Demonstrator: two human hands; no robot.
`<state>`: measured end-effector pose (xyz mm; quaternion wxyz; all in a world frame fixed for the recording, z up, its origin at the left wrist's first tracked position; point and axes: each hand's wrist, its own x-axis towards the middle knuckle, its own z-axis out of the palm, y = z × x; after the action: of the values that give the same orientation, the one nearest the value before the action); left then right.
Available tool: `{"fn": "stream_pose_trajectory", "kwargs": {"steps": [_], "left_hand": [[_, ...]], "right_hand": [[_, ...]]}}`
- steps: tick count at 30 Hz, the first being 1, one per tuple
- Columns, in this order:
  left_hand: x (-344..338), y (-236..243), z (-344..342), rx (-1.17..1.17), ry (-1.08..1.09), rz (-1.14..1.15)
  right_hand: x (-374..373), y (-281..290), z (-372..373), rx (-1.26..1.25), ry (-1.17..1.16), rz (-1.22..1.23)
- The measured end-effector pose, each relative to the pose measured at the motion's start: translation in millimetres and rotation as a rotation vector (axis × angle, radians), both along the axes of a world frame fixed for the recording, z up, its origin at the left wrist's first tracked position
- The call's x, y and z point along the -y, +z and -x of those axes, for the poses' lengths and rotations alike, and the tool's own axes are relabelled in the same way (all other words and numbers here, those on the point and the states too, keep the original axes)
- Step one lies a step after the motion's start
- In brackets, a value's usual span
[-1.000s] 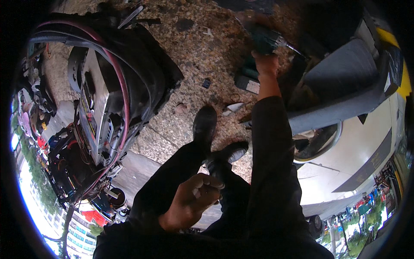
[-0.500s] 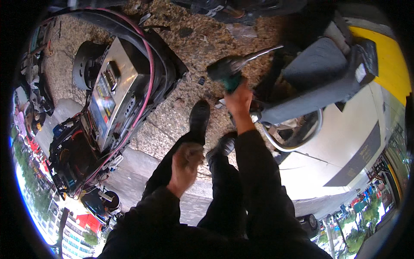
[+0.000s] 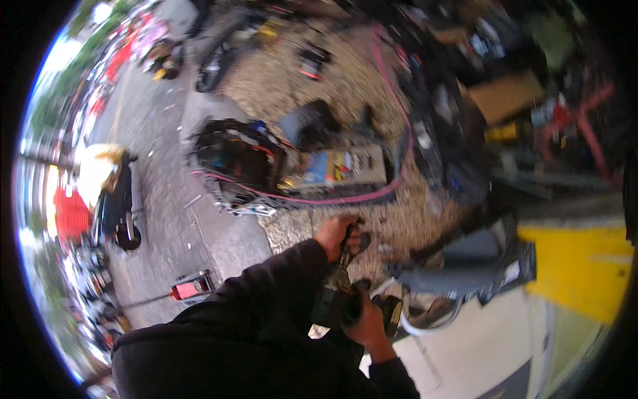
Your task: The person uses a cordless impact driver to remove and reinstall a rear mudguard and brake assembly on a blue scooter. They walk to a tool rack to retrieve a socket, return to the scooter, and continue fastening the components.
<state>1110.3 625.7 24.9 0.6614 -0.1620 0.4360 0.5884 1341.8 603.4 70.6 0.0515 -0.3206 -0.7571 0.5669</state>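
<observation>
A cordless power drill [image 3: 327, 304] with a dark body and a long slim shaft is between my two hands. My right hand [image 3: 367, 326] is wrapped round its grip, close to the battery block [image 3: 390, 311]. Farther forward, my left hand [image 3: 337, 236] closes on the shaft near its far end. Motion blur hides the shaft's tip. Both hands are low over the pebbled ground, with a long grey plastic part [image 3: 452, 282] lying to their right.
Ahead stands a metal-cased machine [image 3: 369, 166] with a pink hose [image 3: 319, 199] looped round it. A yellow panel [image 3: 578, 266] is at the right. On the left are a red floor jack [image 3: 191, 288] and a parked scooter [image 3: 118, 206]. Cluttered parts fill the far right.
My view has swung left. My left hand, apart from the drill before, now grips its shaft. My right hand has drawn the drill in closer to my body.
</observation>
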Motion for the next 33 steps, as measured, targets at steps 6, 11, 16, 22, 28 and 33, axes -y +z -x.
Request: {"fn": "stream_pose_trajectory", "kwargs": {"steps": [6, 11, 16, 22, 28, 33], "left_hand": [[150.7, 101.4, 24.2, 0.006, 0.653, 0.133], [277.8, 142.5, 65.1, 0.029, 0.904, 0.039], [420.1, 167.2, 118.3, 0.028, 1.209, 0.029], [594.9, 183.0, 176.6, 0.124, 1.651, -0.047], [703.2, 208.7, 212.8, 0.088, 2.072, -0.059], [771.6, 205.6, 263.7, 0.072, 2.268, 0.001]], "right_hand": [[54.8, 67.4, 31.4, -0.145, 0.064, -0.386], [109.0, 96.3, 104.7, -0.182, 0.255, -0.191], [207.1, 116.6, 209.4, -0.104, 0.498, -0.139], [345.7, 133.4, 337.8, -0.25, 1.037, -0.141], [459.9, 140.6, 454.1, -0.468, 1.38, -0.146], [532.2, 120.3, 542.4, -0.31, 1.574, 0.003]]}}
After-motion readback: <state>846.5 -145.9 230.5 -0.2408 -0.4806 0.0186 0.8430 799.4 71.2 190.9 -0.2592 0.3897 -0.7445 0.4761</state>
